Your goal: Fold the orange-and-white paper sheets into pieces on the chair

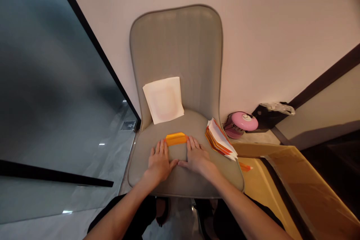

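A folded strip of orange paper (pixel 176 139) lies on the seat of the grey chair (pixel 176 48). My left hand (pixel 159 160) rests flat with its fingertips at the strip's left end. At the right end are the fingertips of my right hand (pixel 196 155), also laid flat. Both thumbs point inward and nearly meet on the seat. A stack of white square paper (pixel 164 100) leans against the backrest. On the seat's right side sits a bundle of folded papers (pixel 221 140) in white, orange and red.
Right of the chair stands an open cardboard box (pixel 303 172), with a small orange piece (pixel 245 167) in it. Behind it are a pink round appliance (pixel 244 121) and a black bag (pixel 270 117). A dark-framed glass panel (pixel 56 93) stands at left.
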A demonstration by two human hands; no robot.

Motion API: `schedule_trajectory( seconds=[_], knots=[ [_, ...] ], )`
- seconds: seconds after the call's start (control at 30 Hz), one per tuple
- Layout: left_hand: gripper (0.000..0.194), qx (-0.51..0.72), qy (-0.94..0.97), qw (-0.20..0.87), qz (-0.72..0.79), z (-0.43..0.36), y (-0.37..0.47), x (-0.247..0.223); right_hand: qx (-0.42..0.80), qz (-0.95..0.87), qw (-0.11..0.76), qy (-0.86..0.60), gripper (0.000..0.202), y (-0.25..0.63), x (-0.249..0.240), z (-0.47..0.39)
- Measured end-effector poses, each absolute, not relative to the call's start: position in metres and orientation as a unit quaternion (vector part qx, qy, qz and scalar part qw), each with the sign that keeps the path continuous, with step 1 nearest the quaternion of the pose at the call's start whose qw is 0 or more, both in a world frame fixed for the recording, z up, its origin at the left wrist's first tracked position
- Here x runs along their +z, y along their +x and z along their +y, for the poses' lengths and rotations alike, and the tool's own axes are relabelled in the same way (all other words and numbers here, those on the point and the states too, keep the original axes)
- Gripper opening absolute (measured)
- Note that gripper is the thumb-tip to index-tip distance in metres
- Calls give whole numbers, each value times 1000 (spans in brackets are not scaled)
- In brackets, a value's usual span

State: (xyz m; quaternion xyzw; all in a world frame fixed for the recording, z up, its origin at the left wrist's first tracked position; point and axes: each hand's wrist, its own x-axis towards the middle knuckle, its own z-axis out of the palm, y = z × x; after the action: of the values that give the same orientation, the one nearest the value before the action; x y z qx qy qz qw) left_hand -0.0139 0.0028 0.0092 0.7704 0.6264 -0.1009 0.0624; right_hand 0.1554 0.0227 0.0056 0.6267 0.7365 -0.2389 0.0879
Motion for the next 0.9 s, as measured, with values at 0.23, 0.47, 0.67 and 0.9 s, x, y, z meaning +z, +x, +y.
schedule_trajectory(
  seconds=[0.23, 0.47, 0.67, 0.9],
  knots=[
    [81, -140, 716, 40, 683, -5, -6, 16, -244, 722, 121, 636, 97, 157, 19, 24],
    [62, -123, 705, 20, 698, 2, -4, 47, -266, 708, 113, 645, 96, 159, 28, 25],
    [50, -84, 680, 52, 726, 33, 1, 64, -256, 720, 15, 645, 81, 161, 25, 24],
    [17, -52, 669, 175, 721, 64, -22, 46, -260, 722, -53, 639, 71, 166, 36, 22]
  ],
)
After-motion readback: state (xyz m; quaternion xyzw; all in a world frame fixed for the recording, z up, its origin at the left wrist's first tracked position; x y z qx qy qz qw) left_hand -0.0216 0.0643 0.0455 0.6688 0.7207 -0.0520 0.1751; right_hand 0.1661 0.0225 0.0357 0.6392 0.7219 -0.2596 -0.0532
